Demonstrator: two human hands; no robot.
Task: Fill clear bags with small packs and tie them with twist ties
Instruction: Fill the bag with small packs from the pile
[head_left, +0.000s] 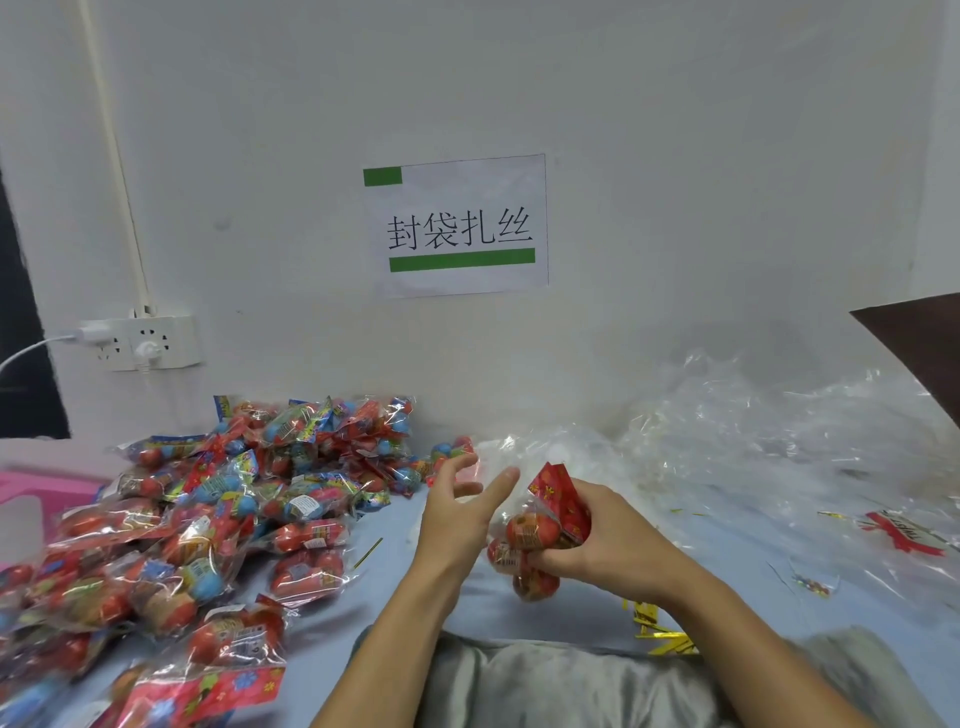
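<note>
My right hand (597, 540) grips a clear plastic bag of round red packs (530, 545) by its neck, just above the pale blue table surface (405, 587) at centre frame. My left hand (457, 512) hovers just beside it at 9 o'clock, fingers spread and relaxed, holding nothing. A heap of filled red-and-blue bags (208, 509) lies at 9 o'clock. Loose empty clear bags (779, 447) pile at 2 o'clock. Gold twist ties (660, 631) lie at 5 o'clock.

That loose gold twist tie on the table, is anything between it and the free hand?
Nothing visible. The twist tie lies alone on bare table, left of the open left hand. The right hand grips the filled bag.
</note>
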